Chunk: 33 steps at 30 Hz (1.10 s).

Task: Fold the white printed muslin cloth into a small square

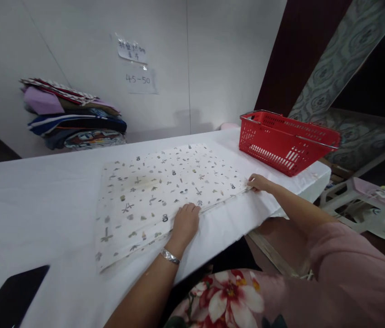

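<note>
A white cloth [165,182] with a small grey, green and brown print lies folded flat on the table, its layers showing along the near edge. My left hand [186,221], with a silver bracelet at the wrist, is at the middle of that edge, its fingers together and bent on the fabric; the thumb is hidden. At the cloth's right near corner, my right hand [260,182] pinches the edge between thumb and fingers.
A red plastic basket [277,146] with metal handles stands on the white-covered table [59,205] at the back right. Folded fabrics [76,116] are stacked by the wall at the left. A dark flat object [13,296] lies front left. A white stool [366,205] stands at right.
</note>
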### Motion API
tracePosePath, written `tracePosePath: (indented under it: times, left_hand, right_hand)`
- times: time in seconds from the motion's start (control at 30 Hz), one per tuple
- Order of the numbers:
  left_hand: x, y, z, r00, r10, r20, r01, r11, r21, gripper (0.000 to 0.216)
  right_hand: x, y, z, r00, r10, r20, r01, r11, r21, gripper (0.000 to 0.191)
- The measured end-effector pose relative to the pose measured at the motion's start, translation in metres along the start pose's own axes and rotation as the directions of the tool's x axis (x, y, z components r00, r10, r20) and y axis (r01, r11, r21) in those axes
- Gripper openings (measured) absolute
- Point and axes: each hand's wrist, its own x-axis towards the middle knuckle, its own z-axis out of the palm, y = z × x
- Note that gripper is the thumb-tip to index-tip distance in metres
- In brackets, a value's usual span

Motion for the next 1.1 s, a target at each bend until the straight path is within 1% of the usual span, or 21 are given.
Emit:
tracePosePath:
  times: [0.2, 0.27, 0.3, 0.33, 0.4, 0.43, 0.47, 0.53, 0.6, 0.77, 0.9, 0.97, 1.1]
  left_hand:
    - [-0.002, 0.000, -0.001, 1.000, -0.001, 0.004, 0.000, 0.998, 0.060, 0.029]
    - [-0.003, 0.002, -0.003, 1.000, -0.003, 0.014, 0.002, 0.998, 0.061, 0.030]
    - [-0.003, 0.002, -0.003, 1.000, -0.007, 0.018, 0.005, 0.998, 0.063, 0.030]
    - [-0.004, 0.003, -0.004, 1.000, -0.010, 0.021, 0.008, 0.998, 0.069, 0.030]
    - [-0.004, 0.005, -0.004, 0.999, -0.012, 0.030, 0.009, 0.996, 0.092, 0.028]
    - [-0.004, 0.005, -0.004, 0.999, -0.008, 0.033, 0.005, 0.994, 0.106, 0.027]
    - [-0.004, 0.005, -0.004, 0.999, -0.003, 0.033, -0.001, 0.993, 0.118, 0.027]
    - [-0.004, 0.006, -0.002, 1.000, 0.011, 0.024, -0.014, 0.990, 0.142, 0.025]
    - [-0.003, 0.006, -0.002, 1.000, 0.030, 0.008, -0.031, 0.985, 0.170, 0.023]
    - [0.004, 0.010, -0.001, 0.995, 0.096, -0.008, -0.092, 0.974, 0.206, 0.024]
    - [0.016, 0.015, 0.003, 0.992, 0.126, 0.013, -0.126, 0.968, 0.217, 0.022]
    - [0.021, 0.017, 0.006, 0.991, 0.131, 0.018, -0.132, 0.968, 0.216, 0.023]
    - [0.027, 0.019, 0.010, 0.993, 0.118, 0.023, -0.121, 0.975, 0.186, 0.025]
  right_hand:
    - [-0.004, 0.012, 0.010, 0.985, -0.136, -0.109, 0.115, 0.977, -0.180, 0.026]
    - [-0.010, 0.017, 0.014, 0.959, -0.225, -0.172, 0.175, 0.948, -0.267, 0.026]
    - [-0.012, 0.020, 0.016, 0.931, -0.305, -0.198, 0.230, 0.916, -0.329, 0.024]
    - [-0.015, 0.023, 0.018, 0.891, -0.401, -0.212, 0.297, 0.868, -0.398, 0.020]
    - [-0.018, 0.027, 0.022, 0.789, -0.584, -0.191, 0.428, 0.745, -0.511, 0.017]
    - [-0.018, 0.028, 0.024, 0.750, -0.640, -0.167, 0.474, 0.697, -0.539, 0.019]
    - [-0.018, 0.029, 0.026, 0.723, -0.675, -0.146, 0.505, 0.662, -0.554, 0.021]
    - [-0.016, 0.029, 0.029, 0.703, -0.701, -0.119, 0.533, 0.631, -0.564, 0.024]
    - [-0.014, 0.028, 0.031, 0.706, -0.702, -0.098, 0.546, 0.626, -0.557, 0.025]
    - [-0.012, 0.031, 0.029, 0.713, -0.695, -0.091, 0.593, 0.667, -0.450, 0.026]
    - [-0.011, 0.040, 0.027, 0.667, -0.742, -0.058, 0.677, 0.637, -0.367, 0.031]
    - [-0.009, 0.044, 0.026, 0.650, -0.759, -0.038, 0.701, 0.618, -0.356, 0.032]
    - [-0.005, 0.045, 0.023, 0.623, -0.782, -0.001, 0.734, 0.586, -0.343, 0.029]
